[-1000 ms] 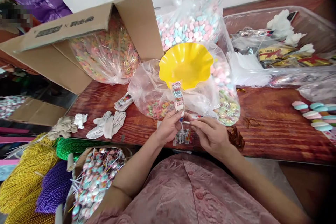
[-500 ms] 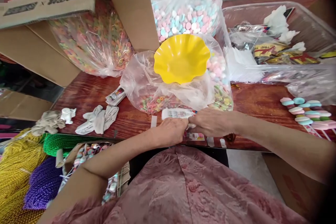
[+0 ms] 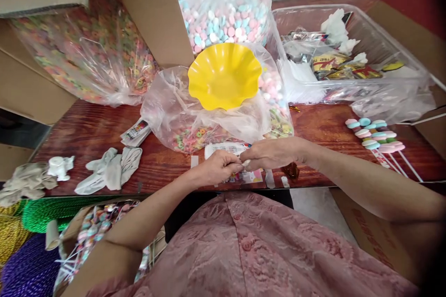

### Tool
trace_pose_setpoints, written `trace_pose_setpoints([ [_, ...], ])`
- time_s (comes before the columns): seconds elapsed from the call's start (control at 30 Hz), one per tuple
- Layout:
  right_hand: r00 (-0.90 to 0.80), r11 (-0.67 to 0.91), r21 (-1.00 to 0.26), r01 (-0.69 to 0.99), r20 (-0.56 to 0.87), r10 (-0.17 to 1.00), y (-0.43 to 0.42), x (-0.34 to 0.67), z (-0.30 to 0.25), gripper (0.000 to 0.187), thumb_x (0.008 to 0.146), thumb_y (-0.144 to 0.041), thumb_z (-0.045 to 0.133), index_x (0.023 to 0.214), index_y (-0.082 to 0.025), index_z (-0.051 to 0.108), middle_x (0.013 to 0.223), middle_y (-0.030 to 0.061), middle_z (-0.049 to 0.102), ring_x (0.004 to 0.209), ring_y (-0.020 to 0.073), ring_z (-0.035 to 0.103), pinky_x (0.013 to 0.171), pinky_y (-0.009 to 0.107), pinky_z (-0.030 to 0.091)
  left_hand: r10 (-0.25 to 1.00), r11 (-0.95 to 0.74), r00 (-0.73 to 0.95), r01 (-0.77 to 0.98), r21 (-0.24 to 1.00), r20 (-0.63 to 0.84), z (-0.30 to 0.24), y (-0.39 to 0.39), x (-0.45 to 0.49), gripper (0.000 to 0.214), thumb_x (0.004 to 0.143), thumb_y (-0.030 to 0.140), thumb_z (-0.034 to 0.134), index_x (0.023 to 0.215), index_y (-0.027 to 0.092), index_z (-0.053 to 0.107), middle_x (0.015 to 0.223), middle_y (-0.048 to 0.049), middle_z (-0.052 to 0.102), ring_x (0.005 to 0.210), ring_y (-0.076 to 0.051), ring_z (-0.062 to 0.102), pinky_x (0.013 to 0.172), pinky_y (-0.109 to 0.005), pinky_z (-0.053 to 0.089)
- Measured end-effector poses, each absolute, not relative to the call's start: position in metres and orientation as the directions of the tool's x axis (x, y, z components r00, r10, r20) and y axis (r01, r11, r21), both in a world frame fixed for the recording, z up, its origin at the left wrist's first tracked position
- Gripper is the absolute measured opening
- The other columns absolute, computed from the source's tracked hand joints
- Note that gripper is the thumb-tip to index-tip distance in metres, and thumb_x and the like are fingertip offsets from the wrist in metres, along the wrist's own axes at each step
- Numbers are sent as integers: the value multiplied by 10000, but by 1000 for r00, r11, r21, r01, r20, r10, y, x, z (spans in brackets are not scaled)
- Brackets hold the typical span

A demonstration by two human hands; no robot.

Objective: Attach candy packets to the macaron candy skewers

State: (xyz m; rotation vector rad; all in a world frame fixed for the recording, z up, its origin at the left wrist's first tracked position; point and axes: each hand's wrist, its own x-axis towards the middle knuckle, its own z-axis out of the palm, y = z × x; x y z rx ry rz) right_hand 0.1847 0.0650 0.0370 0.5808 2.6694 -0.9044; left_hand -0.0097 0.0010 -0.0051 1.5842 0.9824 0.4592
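Observation:
Close together at the table's front edge, my left hand (image 3: 219, 168) and my right hand (image 3: 270, 154) are both closed in a pinch. A small pale bit shows between their fingertips, too little to name. Behind them lies a white printed packet (image 3: 226, 148), partly covered by the hands. Small printed wrappers (image 3: 256, 176) lie just below the fingers. Beyond the packet, a yellow wavy-rimmed bowl (image 3: 225, 76) rests on plastic bags (image 3: 167, 102) of ring-shaped and pastel sweets.
Skewered sweets (image 3: 378, 137) on white sticks lie at the right. A see-through bin (image 3: 348, 84) of wrappers stands behind. Pale gloves (image 3: 111, 171) lie at left, near a cardboard box (image 3: 146, 9) holding a large bag of ring sweets. Cord bundles (image 3: 31, 264) sit below the table.
The view has shifted, so the table's things appear further left. My hands stay together at the front edge; the fingers have moved slightly apart, showing the small pale bit more plainly.

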Motion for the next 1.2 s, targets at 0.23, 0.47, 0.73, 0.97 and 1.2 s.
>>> trace_pose_setpoints([
  [0.23,-859,887,-34,460,236,455,28,215,19,348,963,-320,486,1277,-194,568,1170,121,665,1082,249,560,900,410,360,731,521,481,63,851,-483,-14,-10,-14,300,737,435,660,676,173,528,467,88,346,411,-50,198,423,-224,116],
  [0.47,-863,864,-99,493,69,501,9,225,8,174,931,-208,449,914,-179,620,764,14,654,687,160,516,921,471,308,716,165,608,331,929,-343,-9,-10,6,320,869,436,545,703,163,546,590,25,460,527,-88,362,512,-216,277],
  [0.73,-815,760,-310,572,-105,570,26,238,23,188,920,-266,535,881,-171,692,777,59,679,769,184,576,770,326,387,776,-570,618,603,559,125,-12,-16,37,267,905,137,369,831,168,624,718,-63,591,676,-171,511,635,-275,374],
  [0.97,-201,415,-356,837,505,839,21,321,-21,214,953,-263,510,910,-204,711,910,61,685,864,190,606,814,323,460,926,67,324,367,928,-195,-19,-6,20,297,837,346,529,591,179,546,523,28,446,520,-105,386,539,-240,301],
  [1.2,-232,340,-223,914,400,887,23,359,-72,260,940,-276,502,786,-183,690,845,86,664,835,213,585,746,332,450,872,433,260,-11,901,-416,-20,-6,34,264,703,391,634,593,161,565,456,59,435,397,-58,328,415,-212,224],
])
